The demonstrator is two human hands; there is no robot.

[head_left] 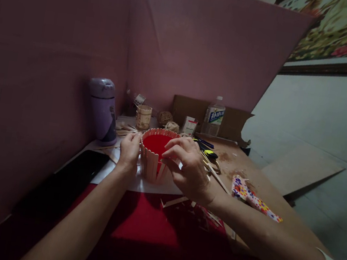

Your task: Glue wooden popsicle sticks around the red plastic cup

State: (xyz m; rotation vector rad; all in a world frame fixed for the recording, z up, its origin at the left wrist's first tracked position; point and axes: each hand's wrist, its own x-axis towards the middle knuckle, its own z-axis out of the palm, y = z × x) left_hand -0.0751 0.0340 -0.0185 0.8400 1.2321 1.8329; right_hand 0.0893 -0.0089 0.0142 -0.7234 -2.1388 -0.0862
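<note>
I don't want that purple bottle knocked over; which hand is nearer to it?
Left. Your left hand is a little right of the purple bottle; your right hand is farther right.

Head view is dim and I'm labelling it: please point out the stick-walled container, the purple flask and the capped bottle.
Stick-walled container [149, 164], head view: near outer wall.
Purple flask [99, 114], head view: its body.
Capped bottle [216, 115], head view: its label.

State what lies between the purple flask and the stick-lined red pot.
The left hand, holding the pot, and loose craft sticks on white paper, in the head view.
</note>
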